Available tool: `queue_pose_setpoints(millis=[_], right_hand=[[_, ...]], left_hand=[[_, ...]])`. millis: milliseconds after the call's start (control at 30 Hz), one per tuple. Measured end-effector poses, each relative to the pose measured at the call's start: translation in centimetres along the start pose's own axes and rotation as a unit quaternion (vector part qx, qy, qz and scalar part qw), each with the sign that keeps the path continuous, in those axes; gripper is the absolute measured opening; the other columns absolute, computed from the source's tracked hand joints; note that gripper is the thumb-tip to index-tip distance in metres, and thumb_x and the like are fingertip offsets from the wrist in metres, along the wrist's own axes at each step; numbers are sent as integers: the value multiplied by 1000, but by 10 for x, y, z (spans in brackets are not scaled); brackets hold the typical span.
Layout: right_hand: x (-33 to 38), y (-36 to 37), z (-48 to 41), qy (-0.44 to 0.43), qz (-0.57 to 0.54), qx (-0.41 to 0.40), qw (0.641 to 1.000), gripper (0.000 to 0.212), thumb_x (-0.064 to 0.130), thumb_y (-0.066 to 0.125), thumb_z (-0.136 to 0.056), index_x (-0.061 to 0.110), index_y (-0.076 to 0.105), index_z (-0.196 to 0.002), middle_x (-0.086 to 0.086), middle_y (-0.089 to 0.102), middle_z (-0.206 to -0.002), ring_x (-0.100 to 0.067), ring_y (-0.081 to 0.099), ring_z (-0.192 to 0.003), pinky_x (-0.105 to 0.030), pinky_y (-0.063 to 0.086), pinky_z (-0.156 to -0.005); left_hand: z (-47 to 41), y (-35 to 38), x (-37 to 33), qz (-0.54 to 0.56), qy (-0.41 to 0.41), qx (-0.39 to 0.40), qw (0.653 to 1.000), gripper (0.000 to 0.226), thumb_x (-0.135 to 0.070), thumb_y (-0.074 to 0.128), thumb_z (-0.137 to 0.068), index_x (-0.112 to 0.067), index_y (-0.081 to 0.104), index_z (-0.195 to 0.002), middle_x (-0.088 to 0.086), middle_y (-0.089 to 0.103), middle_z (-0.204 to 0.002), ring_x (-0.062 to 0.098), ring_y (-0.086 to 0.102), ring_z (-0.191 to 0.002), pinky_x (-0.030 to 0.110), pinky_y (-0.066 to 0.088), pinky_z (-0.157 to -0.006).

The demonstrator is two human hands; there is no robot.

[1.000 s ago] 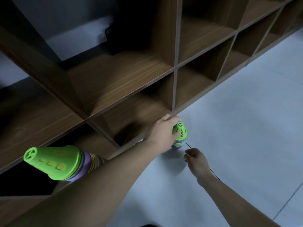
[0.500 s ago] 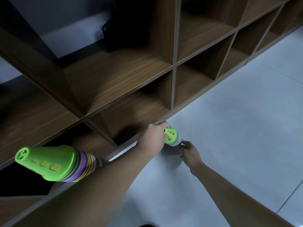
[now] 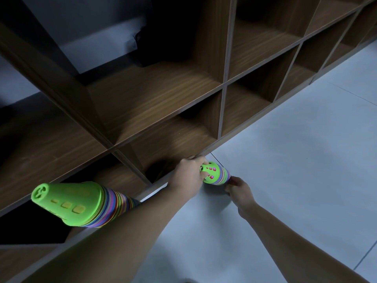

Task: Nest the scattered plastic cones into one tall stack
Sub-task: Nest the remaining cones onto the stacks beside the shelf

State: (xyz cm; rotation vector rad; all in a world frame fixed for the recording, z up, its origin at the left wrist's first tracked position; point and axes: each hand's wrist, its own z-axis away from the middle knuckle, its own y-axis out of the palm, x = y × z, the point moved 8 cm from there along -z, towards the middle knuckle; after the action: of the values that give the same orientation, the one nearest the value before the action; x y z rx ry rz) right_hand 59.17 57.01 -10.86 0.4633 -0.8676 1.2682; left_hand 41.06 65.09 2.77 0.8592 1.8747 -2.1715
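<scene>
Green-tipped, stripe-ribbed small cone stack (image 3: 215,174) is lying tilted, tip toward the wooden shelf (image 3: 163,103); left hand (image 3: 187,175) is gripping its tip, right hand (image 3: 240,190) pinching its base.

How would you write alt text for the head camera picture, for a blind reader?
A left hand grips the green tip of a short cone stack, tilted near the grey floor beside a wooden shelf, while the right hand pinches its base. A longer cone stack juts out from behind the left forearm.
</scene>
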Motion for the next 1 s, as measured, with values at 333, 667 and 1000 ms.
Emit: queue_pose_setpoints(millis=[333, 667, 1000], right_hand=[[67, 20, 78, -70, -49, 29, 996, 25, 1, 63, -86, 18, 79, -94, -11, 76, -98, -22, 63, -89, -44, 55, -88], [197, 75, 234, -207, -89, 115, 967, 25, -3, 68, -92, 11, 76, -111, -9, 79, -106, -19, 72, -99, -30, 54, -85], [247, 155, 333, -215, 20, 172, 961, 13, 10, 70, -86, 14, 77, -97, -9, 80, -92, -27, 76, -97, -39, 61, -84]], left_hand=[[48, -143, -53, 31, 73, -99, 992, 30, -29, 84, -88, -23, 72, -114, -2, 66, -102, 17, 65, -87, 34, 56, -86], [172, -361, -75, 76, 23, -263, 962, 31, -36, 87, -87, -30, 69, -111, -13, 70, -90, 6, 69, -75, 20, 55, -73], [260, -454, -52, 155, -30, -404, 901, 29, -38, 85, -90, -32, 72, -115, -15, 76, -97, 5, 72, -76, 31, 60, -77]])
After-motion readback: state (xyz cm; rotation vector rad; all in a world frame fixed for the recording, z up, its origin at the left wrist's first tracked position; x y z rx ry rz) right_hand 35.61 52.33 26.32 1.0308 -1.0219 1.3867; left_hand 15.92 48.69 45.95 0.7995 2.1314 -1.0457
